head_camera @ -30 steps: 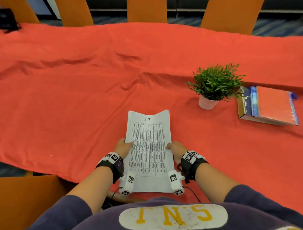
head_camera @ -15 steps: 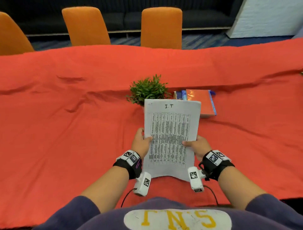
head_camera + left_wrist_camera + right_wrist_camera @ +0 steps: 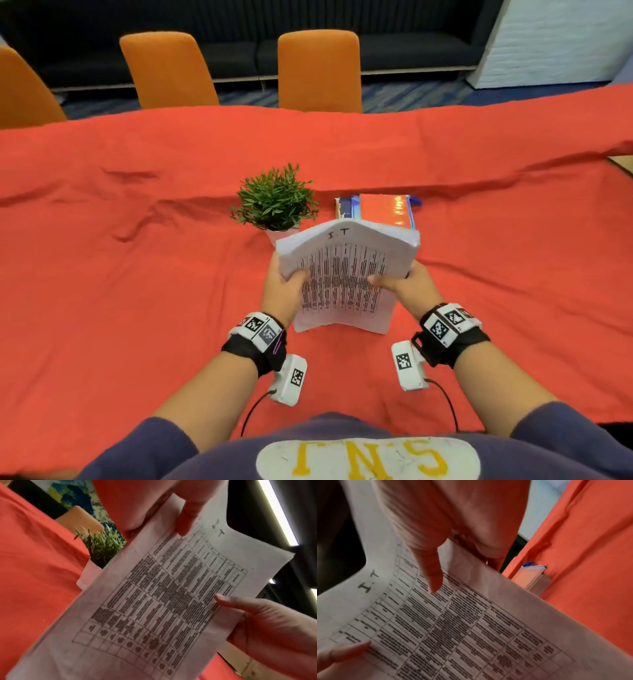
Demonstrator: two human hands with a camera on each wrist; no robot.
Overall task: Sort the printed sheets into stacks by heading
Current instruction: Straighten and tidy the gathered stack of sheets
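A stack of printed sheets [image 3: 346,274] stands on its lower edge on the red tablecloth [image 3: 137,274], bowed toward me. Its top sheet carries a dense table and the handwritten heading "I.T". My left hand [image 3: 286,284] grips the stack's left edge, thumb on the front. Opposite it, my right hand [image 3: 400,284] grips the right edge the same way. The left wrist view shows the sheets [image 3: 163,608] with both thumbs on the print. In the right wrist view the sheets [image 3: 453,628] fill the frame, heading visible.
A small green plant in a white pot [image 3: 275,202] stands just behind the sheets. A pile of books [image 3: 380,209] with an orange cover lies to its right. Orange chairs [image 3: 318,68] line the far table edge.
The stack has gone from lying flat near the table's front edge to being lifted, carried farther out and stood on its lower edge. It now bows in both hands. My view shifted right.
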